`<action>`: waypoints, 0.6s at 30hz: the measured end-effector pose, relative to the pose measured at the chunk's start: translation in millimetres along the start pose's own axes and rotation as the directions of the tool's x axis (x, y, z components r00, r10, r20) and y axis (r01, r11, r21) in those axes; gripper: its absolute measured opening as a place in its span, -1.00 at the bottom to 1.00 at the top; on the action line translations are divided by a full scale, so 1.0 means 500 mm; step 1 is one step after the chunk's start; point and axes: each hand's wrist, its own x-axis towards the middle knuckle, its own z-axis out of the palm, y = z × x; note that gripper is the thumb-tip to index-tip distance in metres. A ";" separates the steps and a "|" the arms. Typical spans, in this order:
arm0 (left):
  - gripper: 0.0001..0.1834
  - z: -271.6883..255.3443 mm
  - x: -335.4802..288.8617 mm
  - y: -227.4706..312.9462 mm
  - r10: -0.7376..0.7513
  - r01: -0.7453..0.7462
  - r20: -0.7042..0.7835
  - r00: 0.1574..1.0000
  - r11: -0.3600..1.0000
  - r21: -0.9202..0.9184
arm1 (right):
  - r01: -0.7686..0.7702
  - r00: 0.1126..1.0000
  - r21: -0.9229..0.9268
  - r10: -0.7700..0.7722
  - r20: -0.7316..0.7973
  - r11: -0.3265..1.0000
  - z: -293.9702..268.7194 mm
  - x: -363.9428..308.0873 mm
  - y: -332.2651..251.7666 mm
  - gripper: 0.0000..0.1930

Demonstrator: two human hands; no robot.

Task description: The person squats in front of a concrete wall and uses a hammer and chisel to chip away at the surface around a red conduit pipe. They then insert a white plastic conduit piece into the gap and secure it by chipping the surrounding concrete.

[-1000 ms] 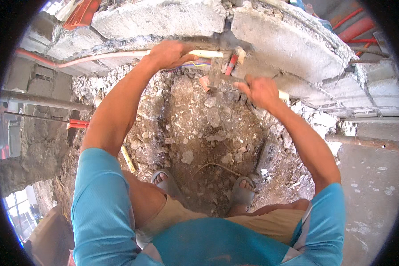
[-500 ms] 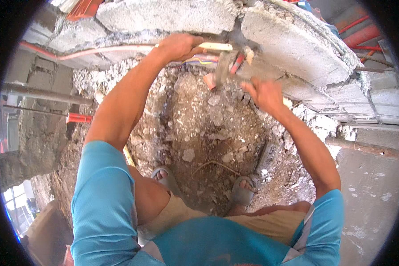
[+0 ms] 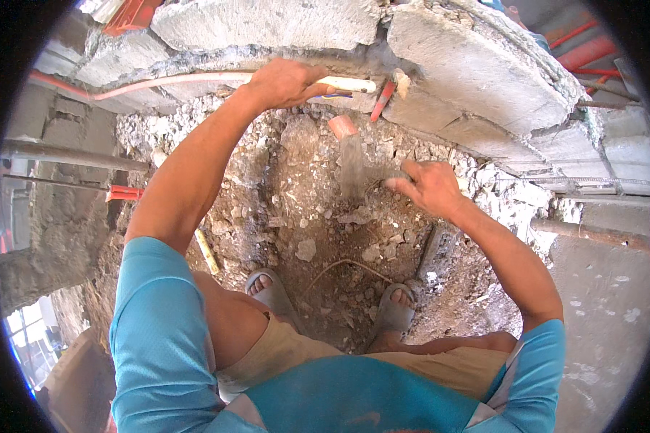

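My left hand (image 3: 285, 83) is closed around a cream-coloured rod or pipe end (image 3: 350, 84) at the foot of the block wall. An orange-pink conduit (image 3: 159, 81) runs along the wall up to this hand; my fingers hide whether the two join. My right hand (image 3: 433, 189) grips a hammer (image 3: 350, 162) by its handle. Its grey head, blurred by motion, has an orange-red end and hangs over the rubble, apart from the wall. A short red tube-like piece (image 3: 384, 99) stands against the wall, just right of the cream end.
Broken concrete blocks (image 3: 477, 65) form the wall ahead. Stones and loose soil (image 3: 307, 187) cover the trench floor around my sandalled feet. A bent wire (image 3: 350, 261) lies between them. On the left are a grey pipe (image 3: 72, 153), an orange pipe end (image 3: 125, 193) and a yellowish stick (image 3: 206, 251).
The hammer head has swung down and back from the wall toward me, and my right hand has lowered slightly. My left hand keeps its grip at nearly the same place.
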 end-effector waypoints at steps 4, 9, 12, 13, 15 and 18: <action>-0.28 -0.018 0.008 0.019 -0.086 0.084 0.087 0.992 0.996 0.029 | -0.064 0.995 0.042 0.067 -0.077 0.997 -0.016 0.018 0.025 -0.41; -0.23 -0.011 0.001 0.010 -0.118 0.120 0.107 0.987 0.993 -0.017 | -0.039 0.994 0.101 0.049 -0.096 0.994 -0.031 0.025 0.008 -0.42; -0.20 -0.029 0.008 0.013 -0.140 0.147 0.164 0.977 0.989 -0.029 | 0.171 0.975 0.126 -0.149 -0.166 0.977 -0.050 0.032 0.003 -0.41; -0.20 -0.026 0.009 0.013 -0.135 0.142 0.159 0.978 0.989 -0.033 | 0.129 0.983 0.094 -0.115 -0.142 0.987 -0.050 0.038 0.006 -0.41; -0.19 -0.021 0.013 0.009 -0.122 0.129 0.149 0.981 0.991 -0.038 | 0.044 0.994 0.026 -0.041 -0.098 0.999 -0.047 0.068 0.021 -0.40; -0.18 -0.003 0.030 -0.002 -0.087 0.097 0.143 0.986 0.993 -0.064 | -0.242 0.957 0.029 0.243 -0.160 0.970 -0.030 0.117 0.079 -0.35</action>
